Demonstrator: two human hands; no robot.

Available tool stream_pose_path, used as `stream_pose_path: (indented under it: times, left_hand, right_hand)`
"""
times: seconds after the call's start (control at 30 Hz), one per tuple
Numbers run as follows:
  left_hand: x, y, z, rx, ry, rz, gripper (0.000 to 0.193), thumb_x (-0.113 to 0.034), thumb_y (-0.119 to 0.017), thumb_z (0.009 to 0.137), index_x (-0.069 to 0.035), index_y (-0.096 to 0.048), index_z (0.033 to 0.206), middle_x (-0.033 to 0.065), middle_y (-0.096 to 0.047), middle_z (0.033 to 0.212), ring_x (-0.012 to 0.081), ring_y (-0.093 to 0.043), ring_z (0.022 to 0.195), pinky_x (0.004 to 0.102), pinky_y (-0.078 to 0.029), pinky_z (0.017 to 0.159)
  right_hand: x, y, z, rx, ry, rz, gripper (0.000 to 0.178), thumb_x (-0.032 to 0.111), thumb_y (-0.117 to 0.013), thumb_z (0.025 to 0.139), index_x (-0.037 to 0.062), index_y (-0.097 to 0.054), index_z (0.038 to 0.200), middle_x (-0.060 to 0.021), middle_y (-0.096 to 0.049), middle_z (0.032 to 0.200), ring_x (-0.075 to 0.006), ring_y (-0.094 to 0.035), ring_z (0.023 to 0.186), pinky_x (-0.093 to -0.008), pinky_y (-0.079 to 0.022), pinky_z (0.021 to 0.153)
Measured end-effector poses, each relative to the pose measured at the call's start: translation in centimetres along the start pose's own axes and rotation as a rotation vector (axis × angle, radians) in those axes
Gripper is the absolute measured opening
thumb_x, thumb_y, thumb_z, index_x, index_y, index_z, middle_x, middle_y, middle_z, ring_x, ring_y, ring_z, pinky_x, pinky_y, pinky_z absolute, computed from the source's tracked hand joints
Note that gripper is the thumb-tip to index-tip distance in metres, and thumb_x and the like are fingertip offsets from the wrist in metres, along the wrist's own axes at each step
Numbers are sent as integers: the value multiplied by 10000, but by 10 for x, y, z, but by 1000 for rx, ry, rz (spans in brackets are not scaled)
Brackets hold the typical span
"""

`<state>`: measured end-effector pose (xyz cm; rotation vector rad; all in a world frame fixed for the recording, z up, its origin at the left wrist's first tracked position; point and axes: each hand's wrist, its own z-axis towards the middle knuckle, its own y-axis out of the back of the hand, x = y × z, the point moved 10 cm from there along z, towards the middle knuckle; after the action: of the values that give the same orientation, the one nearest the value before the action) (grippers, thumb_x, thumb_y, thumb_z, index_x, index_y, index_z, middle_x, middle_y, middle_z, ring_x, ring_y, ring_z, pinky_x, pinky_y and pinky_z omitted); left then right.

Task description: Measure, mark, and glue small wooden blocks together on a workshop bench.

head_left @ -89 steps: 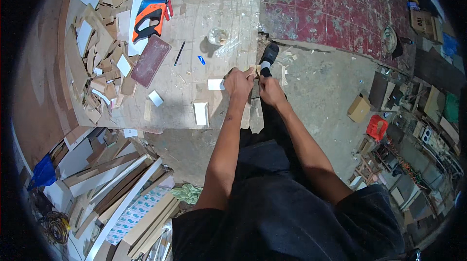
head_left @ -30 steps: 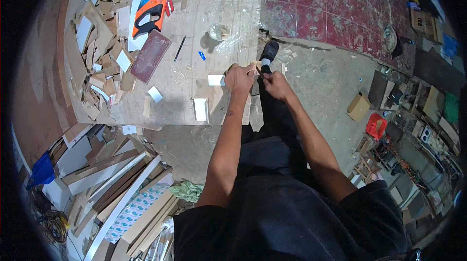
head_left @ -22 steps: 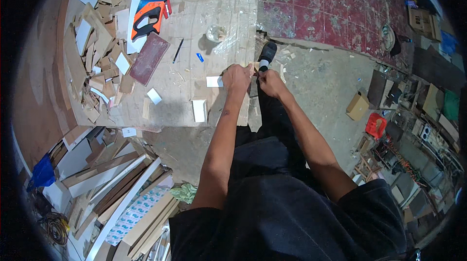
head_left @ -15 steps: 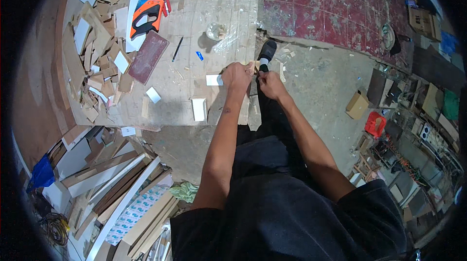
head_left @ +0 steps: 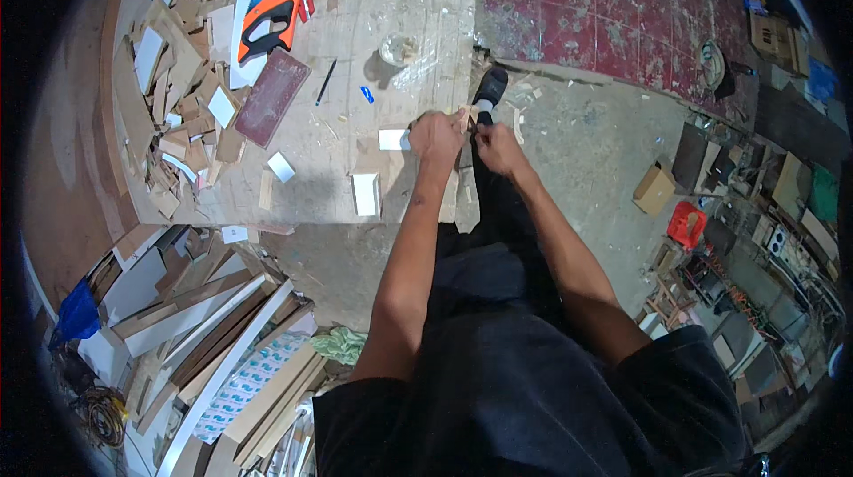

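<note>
Wood [head_left: 468, 111], pale and small, likely light, stiff and best gripped edgewise, is pinched by the left hand [head_left: 435, 138]; contents of the curled right hand [head_left: 501, 150] cannot be told.

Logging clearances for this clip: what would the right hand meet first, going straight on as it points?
Probably the pale wooden piece beside the left hand, just ahead and leftward of the right hand; depth there is hard to judge from this single view.

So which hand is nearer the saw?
Left. The left hand is over the table, below and right of the saw; the right hand is farther right, past the table's edge.
</note>
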<state>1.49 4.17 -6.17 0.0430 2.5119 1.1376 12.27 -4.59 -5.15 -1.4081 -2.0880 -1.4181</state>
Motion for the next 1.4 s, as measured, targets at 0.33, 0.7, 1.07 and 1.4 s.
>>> stream_pose_path:
  times: [0.33, 0.7, 1.07, 1.4]
  left_hand:
    - [7, 7, 3, -20, 9, -14, 155, -323, -665, 833, -330, -747, 964, 108, -665, 845, 301, -660, 820, 403, -523, 702]
    - [12, 5, 7, -48, 25, 17, 153, -377, -654, 845, -293, -756, 924, 121, -666, 855, 316, -661, 828, 402, -522, 692]
    - [6, 7, 9, -25, 42, -34, 158, -333, -684, 819, -301, -748, 959, 129, -658, 876, 317, -659, 846, 411, -528, 707]
    - [9, 5, 2, -51, 17, -53, 159, -329, -689, 812, -317, -748, 959, 120, -654, 878, 309, -655, 833, 402, -525, 707]
  right_hand:
    - [10, 0, -23, -66, 33, 75, 152, 74, -546, 818, -65, -606, 817, -308, -556, 731, -441, -592, 667, -441, -456, 605]
    - [6, -6, -9, -55, 12, 61, 166, 82, -546, 810, -73, -599, 780, -318, -550, 742, -466, -591, 720, -456, -463, 624]
    - [13, 4, 1, -75, 11, 69, 147, 85, -558, 826, -56, -599, 825, -296, -565, 762, -444, -607, 747, -455, -460, 620]
    - [6, -2, -30, -152, 52, 104, 152, 62, -561, 827, -75, -620, 859, -321, -574, 796, -432, -637, 794, -440, -479, 636]
